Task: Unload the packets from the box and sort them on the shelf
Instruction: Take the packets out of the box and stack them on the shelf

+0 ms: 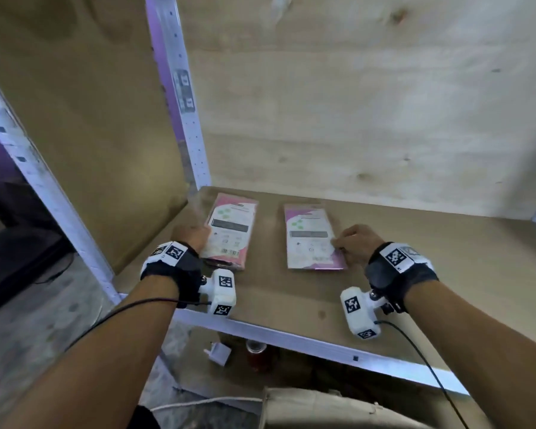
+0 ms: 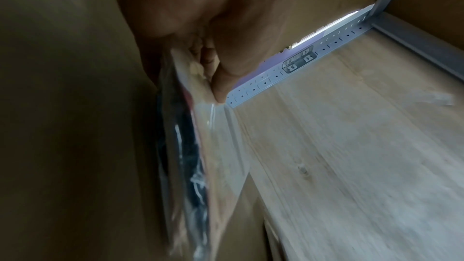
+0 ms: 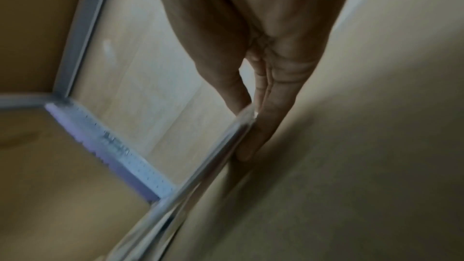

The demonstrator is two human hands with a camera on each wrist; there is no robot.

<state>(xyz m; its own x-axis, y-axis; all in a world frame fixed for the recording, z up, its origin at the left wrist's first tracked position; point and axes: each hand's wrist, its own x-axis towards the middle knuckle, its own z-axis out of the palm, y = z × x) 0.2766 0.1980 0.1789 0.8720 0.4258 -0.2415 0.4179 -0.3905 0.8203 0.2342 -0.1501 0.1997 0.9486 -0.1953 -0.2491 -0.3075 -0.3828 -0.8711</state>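
Note:
Two flat pink-and-white packets lie side by side on the wooden shelf board. My left hand grips the left packet at its left edge; in the left wrist view the thumb presses on that plastic-wrapped packet while curled fingers hold it. My right hand pinches the right packet at its right edge; in the right wrist view the thumb and fingers close on the packet's thin edge. The left packet seems to rest on something dark beneath it.
A perforated white upright stands at the shelf's back left, with plywood walls behind and to the left. The shelf's metal front rail runs below my wrists. Beneath it are a white plug, a reddish jar and a beige box-like thing.

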